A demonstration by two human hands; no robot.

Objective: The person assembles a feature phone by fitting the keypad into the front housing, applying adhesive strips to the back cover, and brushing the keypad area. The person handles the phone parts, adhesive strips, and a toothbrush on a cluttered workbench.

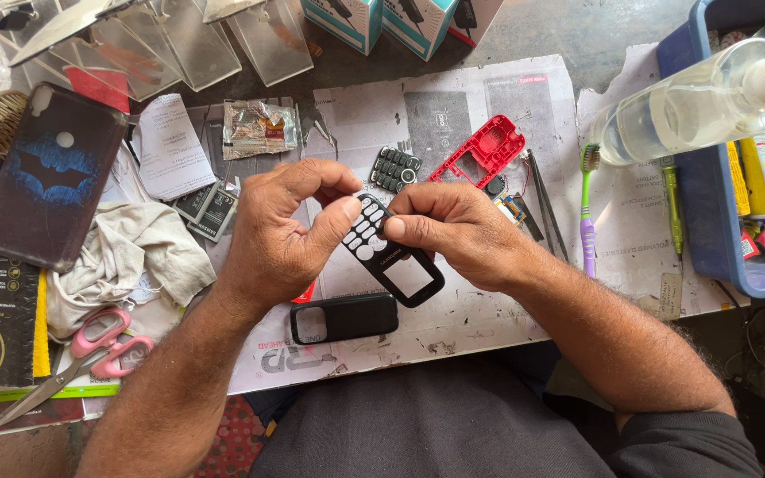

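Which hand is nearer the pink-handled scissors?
Left. The left hand is up and right of the scissors; the right hand lies farther right, past the black phone faceplate.

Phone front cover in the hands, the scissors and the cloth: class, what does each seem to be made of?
Front cover: likely hard black plastic, thin moulded frame with neat cut-out holes, slight sheen. Scissors: grey metal blades, glossy pink handles, probably plastic. Cloth: soft off-white fabric, crumpled in folds, matt.

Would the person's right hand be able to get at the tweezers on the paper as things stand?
Probably yes, once it lets go: the tweezers lie bare just beyond the right hand, nothing over them. For now that hand pinches the black phone front cover together with the left hand.
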